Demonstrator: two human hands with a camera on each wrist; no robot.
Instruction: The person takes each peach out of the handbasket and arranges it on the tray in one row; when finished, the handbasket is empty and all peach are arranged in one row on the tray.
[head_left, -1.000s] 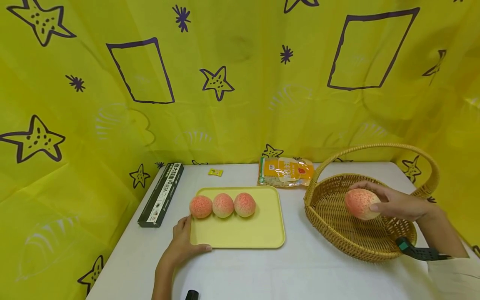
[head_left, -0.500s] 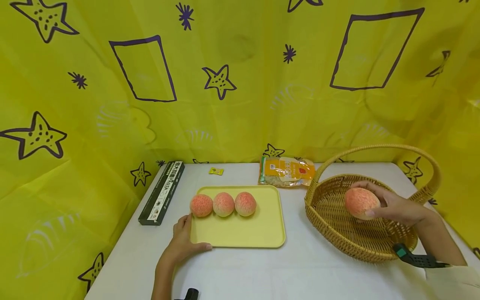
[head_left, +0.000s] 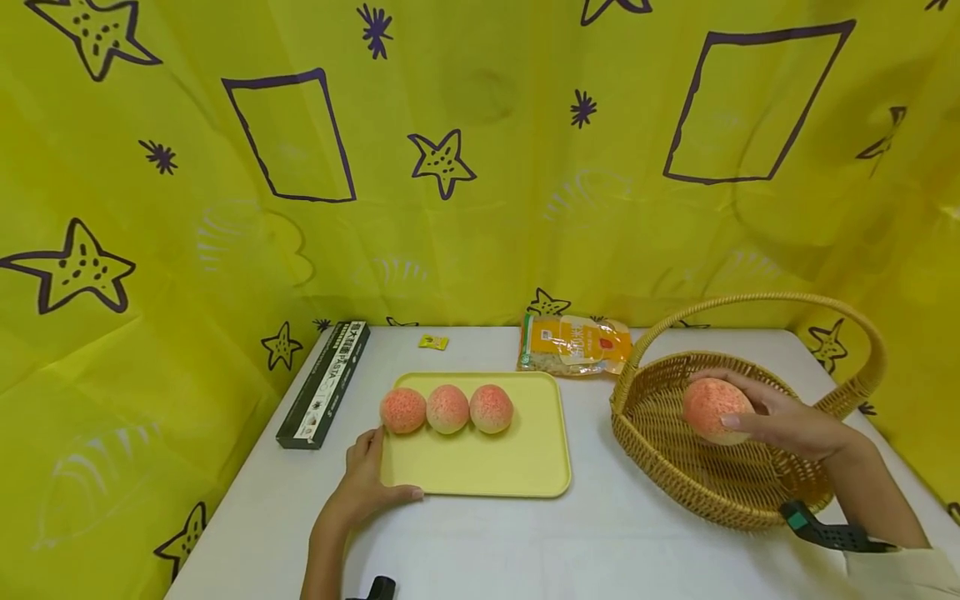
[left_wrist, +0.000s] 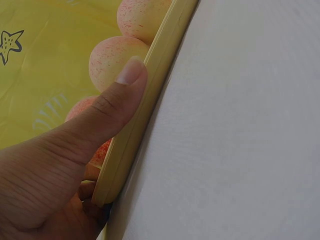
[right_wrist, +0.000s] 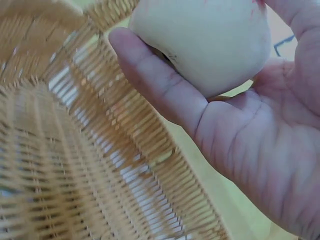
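My right hand [head_left: 787,421] holds a pink-and-cream peach [head_left: 716,411] over the wicker basket [head_left: 660,467], between thumb and fingers. The right wrist view shows the pale underside of this peach [right_wrist: 205,45], with the basket's woven wall [right_wrist: 100,125] beside the hand. At the left, my left hand [head_left: 366,483] grips the near left corner of a yellow tray [head_left: 487,471]. Its thumb [left_wrist: 117,100] lies along the tray's rim in the left wrist view, and the other fingers are partly hidden. Three peaches [head_left: 447,409] sit in a row on the tray.
A black pasta box [head_left: 324,387] lies left of the tray. Behind it are a small yellow packet [head_left: 433,342] and an orange-and-white food bag [head_left: 576,345]. The basket's tall handle [head_left: 765,297] arches over its opening. A yellow patterned curtain [head_left: 480,233] surrounds the white table [head_left: 525,550].
My right hand has shifted slightly left with the peach, staying over the basket. The left hand and the tray with its three peaches have kept their places.
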